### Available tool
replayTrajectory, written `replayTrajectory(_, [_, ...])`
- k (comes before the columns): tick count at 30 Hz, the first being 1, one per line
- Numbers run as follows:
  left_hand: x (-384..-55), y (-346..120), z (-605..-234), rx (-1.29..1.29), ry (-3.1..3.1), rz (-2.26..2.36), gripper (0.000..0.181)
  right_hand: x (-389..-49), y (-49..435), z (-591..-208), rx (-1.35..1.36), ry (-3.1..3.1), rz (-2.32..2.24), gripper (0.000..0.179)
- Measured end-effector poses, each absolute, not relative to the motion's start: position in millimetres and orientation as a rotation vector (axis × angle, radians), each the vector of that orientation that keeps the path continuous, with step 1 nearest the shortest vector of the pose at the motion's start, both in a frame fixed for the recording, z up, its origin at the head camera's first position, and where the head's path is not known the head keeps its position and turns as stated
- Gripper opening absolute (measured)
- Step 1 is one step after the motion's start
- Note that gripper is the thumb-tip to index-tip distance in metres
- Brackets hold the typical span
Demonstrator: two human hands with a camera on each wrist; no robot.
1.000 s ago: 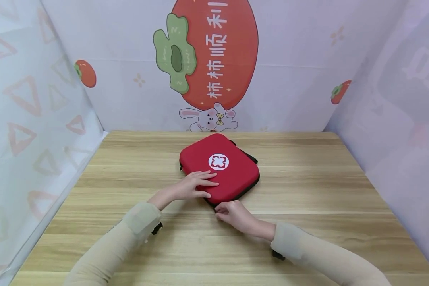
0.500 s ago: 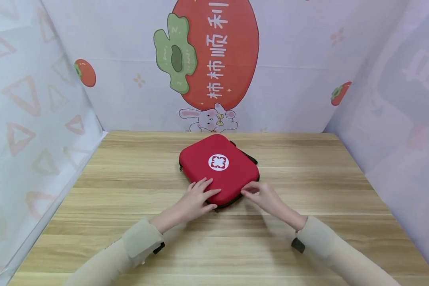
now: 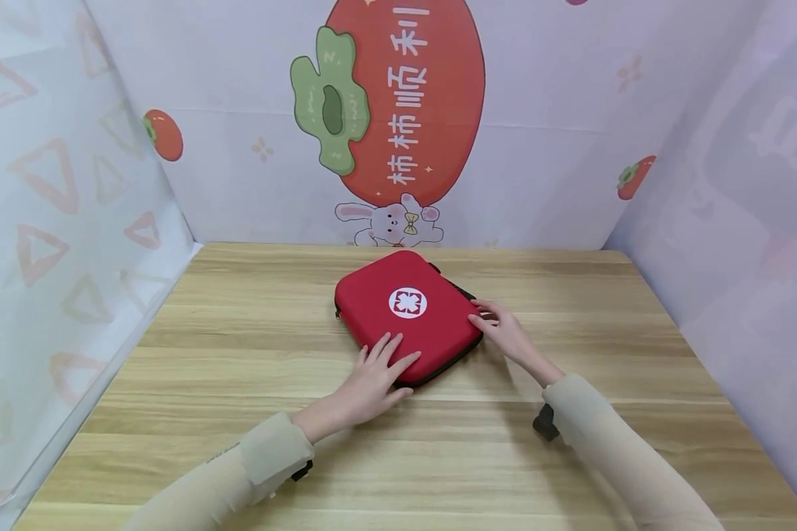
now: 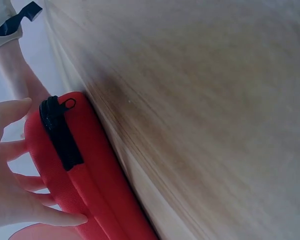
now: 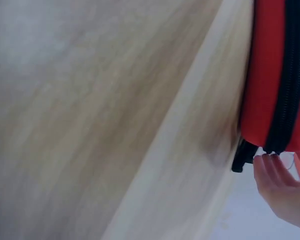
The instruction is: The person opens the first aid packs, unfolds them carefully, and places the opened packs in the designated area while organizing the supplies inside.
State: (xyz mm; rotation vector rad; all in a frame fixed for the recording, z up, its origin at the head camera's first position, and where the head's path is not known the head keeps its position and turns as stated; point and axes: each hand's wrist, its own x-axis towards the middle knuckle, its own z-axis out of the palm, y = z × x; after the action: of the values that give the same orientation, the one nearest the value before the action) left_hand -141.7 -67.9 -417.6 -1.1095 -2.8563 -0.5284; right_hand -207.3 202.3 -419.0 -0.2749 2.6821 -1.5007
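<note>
A red zip-up first-aid case (image 3: 398, 295) with a round white emblem lies cornerwise on the wooden table. My left hand (image 3: 365, 391) rests on its front-left side, fingers spread over the lid and thumb by the front corner. In the left wrist view, a black zipper end with a small pull loop (image 4: 70, 103) shows at a corner. My right hand (image 3: 508, 335) is at the case's right corner, thumb and fingers bent around the edge. The right wrist view has those fingertips at the black zipper (image 5: 285, 95), pinching at its slider; the pull itself is hidden behind them.
A black carrying strap (image 3: 463, 292) sticks out along the case's back-right side. White printed cloth (image 3: 544, 162) walls in the table at the back and both sides. Wood-grain tabletop (image 3: 239, 317) surrounds the case.
My right hand has travelled along the zipper from the front corner to the right corner. The left hand has slid slightly toward the front corner. The case has hardly moved.
</note>
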Motion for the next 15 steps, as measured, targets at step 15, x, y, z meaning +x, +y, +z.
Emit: replayTrajectory(15, [-157,-72,-421,-1.139,-2.827,-0.643,0.054,-198,200,-428,-0.112,2.517,-1.6,0.062])
